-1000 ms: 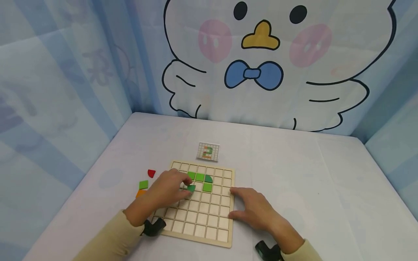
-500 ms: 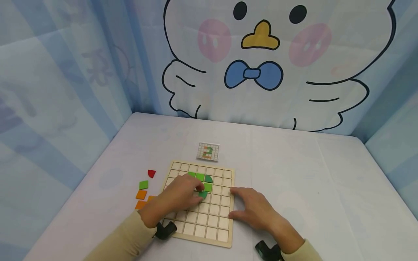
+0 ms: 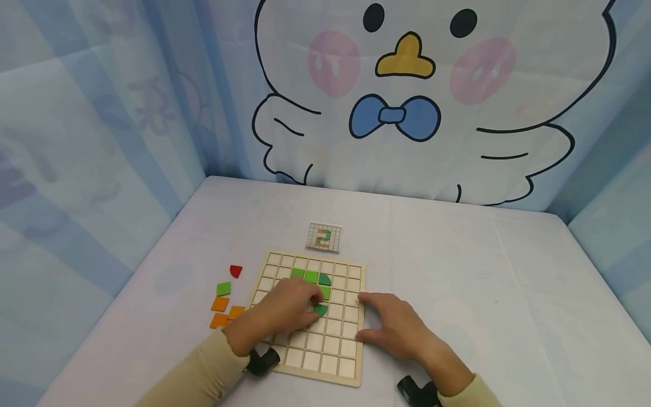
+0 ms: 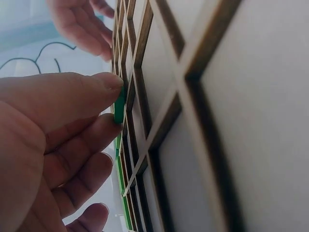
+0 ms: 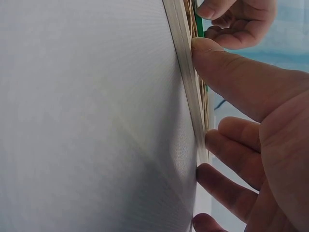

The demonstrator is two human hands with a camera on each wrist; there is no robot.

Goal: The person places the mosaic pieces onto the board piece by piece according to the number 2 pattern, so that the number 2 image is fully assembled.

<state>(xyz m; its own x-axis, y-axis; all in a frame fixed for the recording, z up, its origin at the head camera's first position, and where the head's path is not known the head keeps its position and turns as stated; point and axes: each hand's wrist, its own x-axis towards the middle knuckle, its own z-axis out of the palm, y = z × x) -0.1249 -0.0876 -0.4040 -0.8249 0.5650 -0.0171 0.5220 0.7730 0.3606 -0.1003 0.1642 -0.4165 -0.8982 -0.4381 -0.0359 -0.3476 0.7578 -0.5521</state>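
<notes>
My left hand (image 3: 291, 305) pinches a dark green quarter-round tile (image 3: 320, 310) between thumb and forefinger, right at the surface of the gridded wooden board (image 3: 330, 376). In the left wrist view the tile (image 4: 119, 108) shows edge-on against the grid. Above it lie light green square tiles (image 3: 311, 276) in a row, another light green square (image 3: 325, 291) below, and a dark green rounded tile (image 3: 324, 278) at the corner. The right hand (image 3: 399, 325) touches the board's right edge with thumb and fingertips spread, as the right wrist view also shows along the board's side (image 5: 186, 72).
Left of the board lie a red rounded tile (image 3: 236, 271), a light green square (image 3: 224, 289) and several orange tiles (image 3: 220, 304). A small pattern card (image 3: 324, 237) stands behind the board on the white tabletop (image 3: 458, 271). Printed curtains (image 3: 391, 158) enclose the back and sides.
My left hand has carried the dark green tile right and toward me across the board, to just below the lower light green square. The right hand has stayed at the board's edge.
</notes>
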